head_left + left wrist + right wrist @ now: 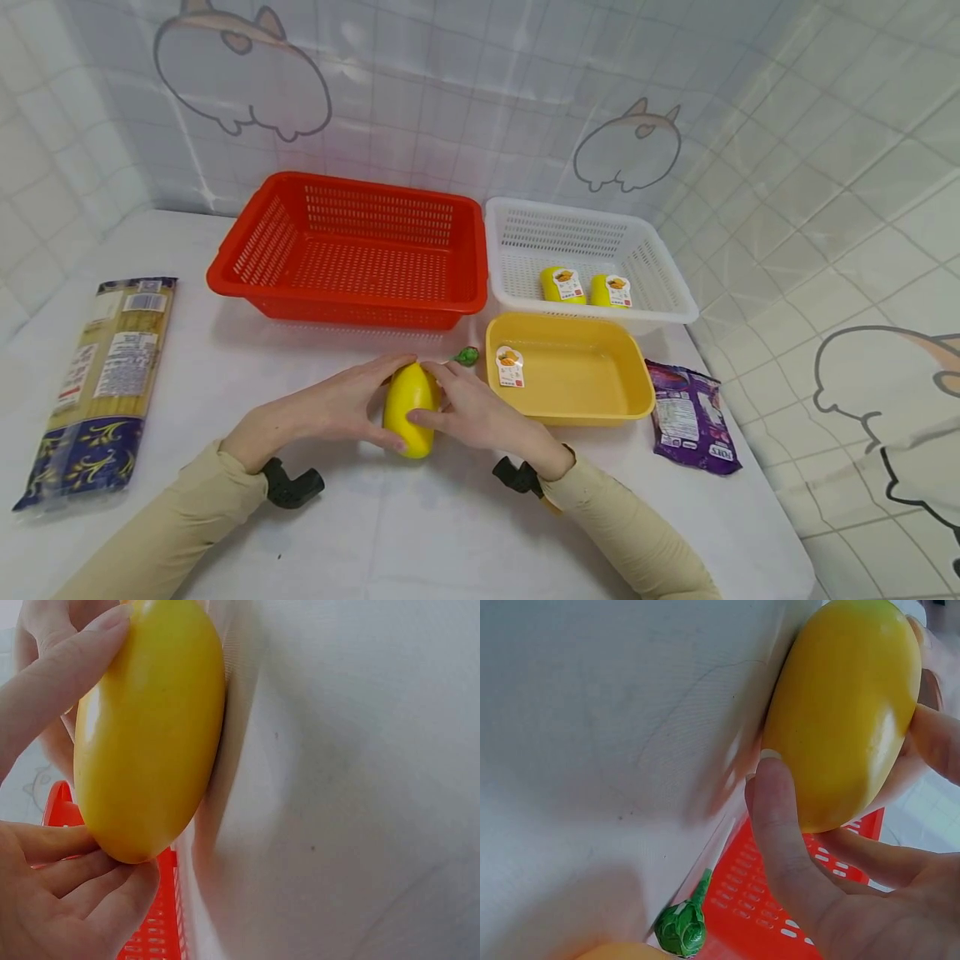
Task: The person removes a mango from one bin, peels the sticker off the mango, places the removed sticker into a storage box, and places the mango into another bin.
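Currently, your left grip [339, 407] and right grip [480, 410] both hold the yellow fruit [411, 400] between thumb and fingers, in front of the red basket [367, 262]. Judged by layout, two pieces are finished: the labelled fruits [552, 285] lie in the white basket [517, 275]. The held fruit shows no label on its visible faces, and one label [510, 367] sits at the left side of the yellow tray [577, 375]; labelling and storing this piece presumably remain. Observe clearances: the green lollipop [467, 357] and the tray's left wall lie just beside your right grip. Bare bench [420, 533] extends toward you and leftward to the pasta packet [123, 358]. The purple packet [693, 417] lies near the bench's right edge.
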Motion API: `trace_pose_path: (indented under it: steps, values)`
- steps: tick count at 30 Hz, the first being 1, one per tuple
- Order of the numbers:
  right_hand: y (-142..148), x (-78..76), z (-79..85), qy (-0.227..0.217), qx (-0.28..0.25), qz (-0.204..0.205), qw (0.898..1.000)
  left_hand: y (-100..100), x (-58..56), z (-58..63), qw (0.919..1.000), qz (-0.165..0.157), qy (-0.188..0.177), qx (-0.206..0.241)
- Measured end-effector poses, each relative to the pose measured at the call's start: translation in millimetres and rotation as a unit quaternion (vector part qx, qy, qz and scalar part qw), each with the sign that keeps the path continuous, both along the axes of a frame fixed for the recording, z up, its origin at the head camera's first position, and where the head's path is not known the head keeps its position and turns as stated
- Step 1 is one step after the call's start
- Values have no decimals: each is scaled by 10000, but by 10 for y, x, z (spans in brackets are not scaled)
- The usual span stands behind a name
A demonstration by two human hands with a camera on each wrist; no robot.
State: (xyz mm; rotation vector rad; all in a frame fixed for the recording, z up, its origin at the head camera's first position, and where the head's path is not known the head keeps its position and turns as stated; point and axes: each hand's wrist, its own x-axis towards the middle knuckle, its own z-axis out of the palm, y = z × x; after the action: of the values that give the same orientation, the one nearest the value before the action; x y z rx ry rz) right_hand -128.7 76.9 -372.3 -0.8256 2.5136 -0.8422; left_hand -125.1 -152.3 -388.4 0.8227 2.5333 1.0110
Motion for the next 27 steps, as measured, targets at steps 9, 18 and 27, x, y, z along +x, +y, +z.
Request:
trace_pose_path:
  steps: [9, 18, 27]
  values:
    - [1, -5, 7, -51, -117, -48, 9999, -48, -8, 58, 9999, 32, -93, -61]
    - [6, -16, 4, -15, -239, -16, 9997, -210, -23, 206, 9988, 455, -126, -124]
    - [2, -25, -3, -67, -123, -113, 9998, -364, -37, 368, 9959, 828, -145, -327]
